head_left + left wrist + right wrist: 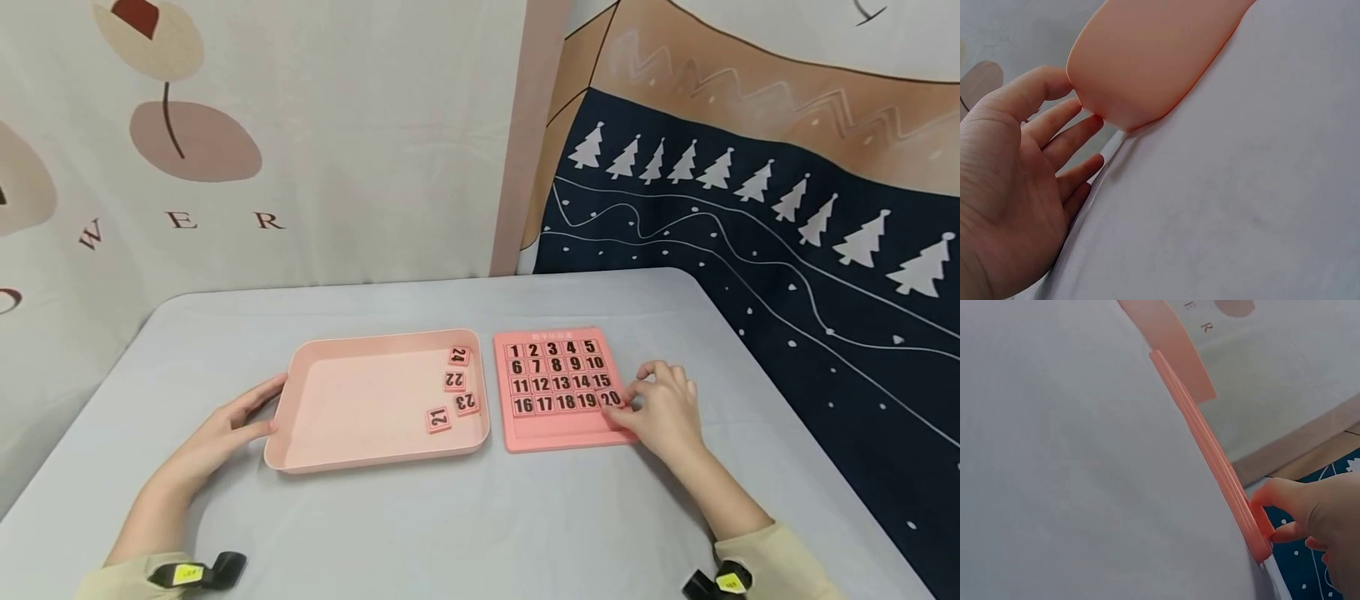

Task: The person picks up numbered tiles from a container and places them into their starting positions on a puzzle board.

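Observation:
My left hand point(215, 437) lies at the left end of the pink tray point(360, 408), fingertips and thumb touching its rim. In the left wrist view those fingers are loosely extended against the tray's outer wall point(1141, 69). With thumb and index finger my right hand point(667, 414) pinches the number 20 tile point(611, 398), tilted over the right end of the fourth row. Below it is the pink number board point(558, 433), filled from 1 to 19 in rows. The right wrist view shows the board's edge point(1210, 456) and the pinched tile point(1264, 520).
Inside the tray's right end lie several loose tiles, among them a 24 tile point(459, 356), a 22 tile point(454, 381), a 23 tile point(466, 404) and a 21 tile point(438, 419). Tray and board stand side by side on a white-covered table point(450, 533). Printed curtains point(375, 167) hang behind.

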Action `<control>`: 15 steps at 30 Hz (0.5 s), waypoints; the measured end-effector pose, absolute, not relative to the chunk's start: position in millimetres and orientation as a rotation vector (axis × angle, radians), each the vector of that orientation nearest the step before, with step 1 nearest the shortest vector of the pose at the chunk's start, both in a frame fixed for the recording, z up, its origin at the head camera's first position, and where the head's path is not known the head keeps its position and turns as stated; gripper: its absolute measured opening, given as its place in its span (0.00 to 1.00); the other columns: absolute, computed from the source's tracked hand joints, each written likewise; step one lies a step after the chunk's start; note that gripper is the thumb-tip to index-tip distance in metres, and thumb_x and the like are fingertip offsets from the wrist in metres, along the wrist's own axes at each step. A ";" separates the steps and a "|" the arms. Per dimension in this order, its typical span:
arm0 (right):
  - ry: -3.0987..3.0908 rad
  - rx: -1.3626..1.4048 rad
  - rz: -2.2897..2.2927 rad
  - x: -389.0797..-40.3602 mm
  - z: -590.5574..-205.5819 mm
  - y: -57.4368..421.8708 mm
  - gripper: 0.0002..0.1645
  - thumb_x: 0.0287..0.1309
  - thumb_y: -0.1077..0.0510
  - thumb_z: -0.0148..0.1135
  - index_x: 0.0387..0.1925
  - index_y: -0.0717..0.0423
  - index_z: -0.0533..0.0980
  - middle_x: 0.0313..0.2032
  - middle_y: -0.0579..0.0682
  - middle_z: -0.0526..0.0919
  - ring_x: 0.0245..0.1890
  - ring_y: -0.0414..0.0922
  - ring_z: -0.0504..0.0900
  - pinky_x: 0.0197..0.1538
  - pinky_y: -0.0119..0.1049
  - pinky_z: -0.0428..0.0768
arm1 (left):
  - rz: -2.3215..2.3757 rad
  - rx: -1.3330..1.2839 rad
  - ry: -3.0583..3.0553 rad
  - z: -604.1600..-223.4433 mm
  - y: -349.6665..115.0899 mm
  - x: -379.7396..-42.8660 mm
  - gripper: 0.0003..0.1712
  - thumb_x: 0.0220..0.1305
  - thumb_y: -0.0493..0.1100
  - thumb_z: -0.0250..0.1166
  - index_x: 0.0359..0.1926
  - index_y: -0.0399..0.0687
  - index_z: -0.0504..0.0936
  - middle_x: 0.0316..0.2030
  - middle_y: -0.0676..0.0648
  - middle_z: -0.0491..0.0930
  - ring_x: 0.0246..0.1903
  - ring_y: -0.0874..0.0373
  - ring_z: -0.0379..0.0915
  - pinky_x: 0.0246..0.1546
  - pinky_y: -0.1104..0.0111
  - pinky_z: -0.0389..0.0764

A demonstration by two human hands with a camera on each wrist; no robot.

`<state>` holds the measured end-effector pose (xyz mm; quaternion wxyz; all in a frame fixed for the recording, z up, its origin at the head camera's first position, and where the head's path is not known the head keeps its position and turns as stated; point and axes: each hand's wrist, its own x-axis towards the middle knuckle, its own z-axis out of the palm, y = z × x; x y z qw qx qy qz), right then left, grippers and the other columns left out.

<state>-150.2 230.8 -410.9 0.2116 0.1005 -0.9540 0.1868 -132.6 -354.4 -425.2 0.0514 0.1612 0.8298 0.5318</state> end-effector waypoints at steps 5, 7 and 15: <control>-2.669 0.251 0.511 -149.7 -414.2 229.7 0.21 0.31 0.45 0.80 0.13 0.52 0.77 0.39 0.56 0.74 0.37 0.54 0.65 0.35 0.45 0.59 | 1.619 0.495 2.530 -423.8 -353.3 -132.3 0.36 0.67 0.33 0.58 0.73 0.41 0.55 0.70 0.54 0.59 0.63 0.78 0.50 0.55 0.87 0.54; -2.674 0.239 0.501 -149.2 -414.7 228.6 0.22 0.31 0.44 0.80 0.13 0.52 0.76 0.39 0.56 0.73 0.37 0.54 0.65 0.35 0.45 0.59 | 1.618 0.497 2.531 -423.4 -353.1 -132.1 0.36 0.67 0.33 0.58 0.73 0.41 0.55 0.70 0.53 0.59 0.63 0.79 0.50 0.55 0.87 0.54; -2.673 0.216 0.468 -148.8 -416.1 225.4 0.24 0.33 0.42 0.80 0.14 0.53 0.76 0.38 0.56 0.73 0.36 0.54 0.65 0.36 0.46 0.60 | 1.600 0.497 2.541 -422.1 -352.3 -131.2 0.36 0.67 0.34 0.58 0.73 0.42 0.55 0.70 0.55 0.59 0.63 0.79 0.50 0.55 0.87 0.54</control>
